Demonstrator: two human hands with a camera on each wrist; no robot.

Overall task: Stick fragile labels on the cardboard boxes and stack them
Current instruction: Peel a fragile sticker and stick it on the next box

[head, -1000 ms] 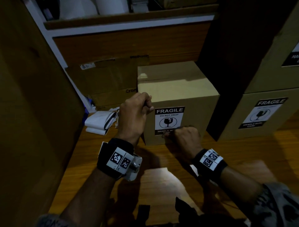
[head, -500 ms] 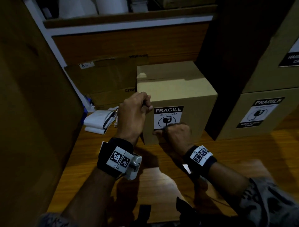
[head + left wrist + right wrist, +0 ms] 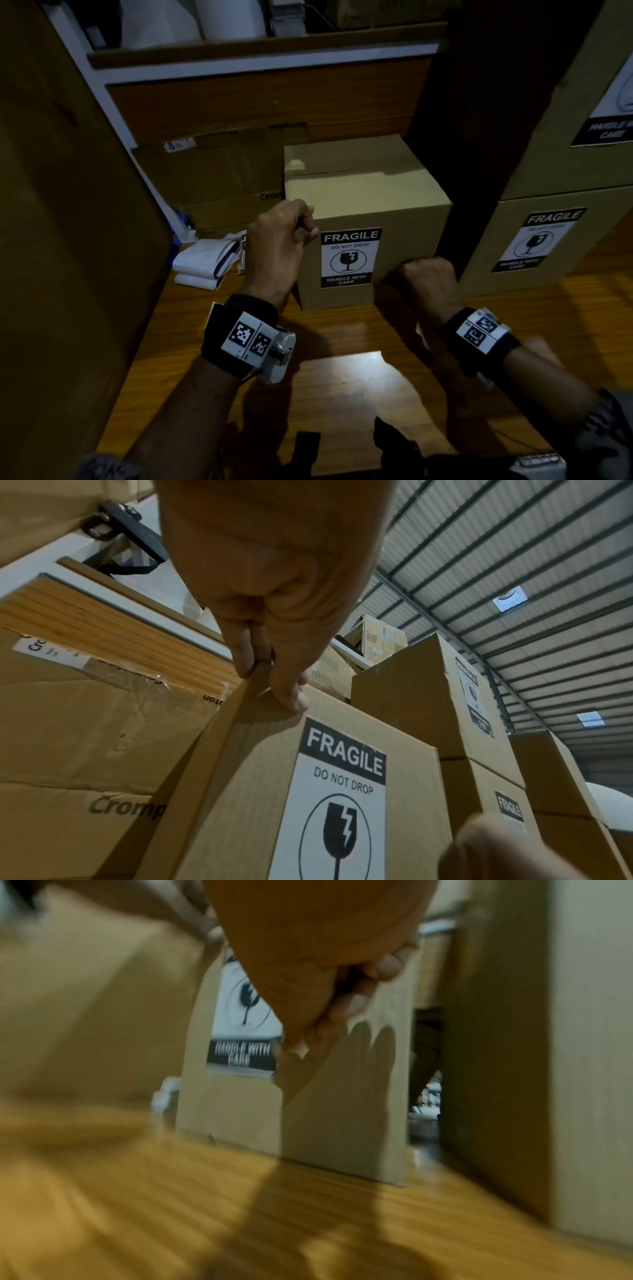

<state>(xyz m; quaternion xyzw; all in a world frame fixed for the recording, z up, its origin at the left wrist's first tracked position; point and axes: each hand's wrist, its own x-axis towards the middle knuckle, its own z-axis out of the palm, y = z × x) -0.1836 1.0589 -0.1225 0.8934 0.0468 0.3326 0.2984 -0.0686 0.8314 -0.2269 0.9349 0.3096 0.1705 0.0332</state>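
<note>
The hands work at one cardboard box (image 3: 368,205), well apart from each other. The left hand (image 3: 277,246) grips the box's upper left front corner, fingers curled over the top edge and thumb pressed on the front face just beside the label, as the left wrist view shows plainly. The right hand (image 3: 426,284) is closed into a loose fist near the box's lower right front corner; the right wrist view is blurred, its curled fingers seem to hold nothing, and whether they touch the cardboard cannot be told.

A tall brown panel (image 3: 68,240) fills the left side. At the right stands a stack of two boxes (image 3: 565,171), the lower one set on the wooden counter (image 3: 342,377). Each carries a label: the upper label (image 3: 609,113) is cut off by the frame, and the lower label (image 3: 544,240) reads FRAGILE. Behind the work lies a flattened carton (image 3: 212,178) leaning against a wooden shelf front (image 3: 267,102).

The cardboard box sits upright on the counter between the flattened carton and the stack, with a dark gap at its right. Its fragile label (image 3: 349,257) is stuck flat on the front face and reads FRAGILE, DO NOT DROP, HANDLE WITH CARE around a broken-glass symbol. A pile of white sheets (image 3: 205,260) lies on the counter to the left of the box.
</note>
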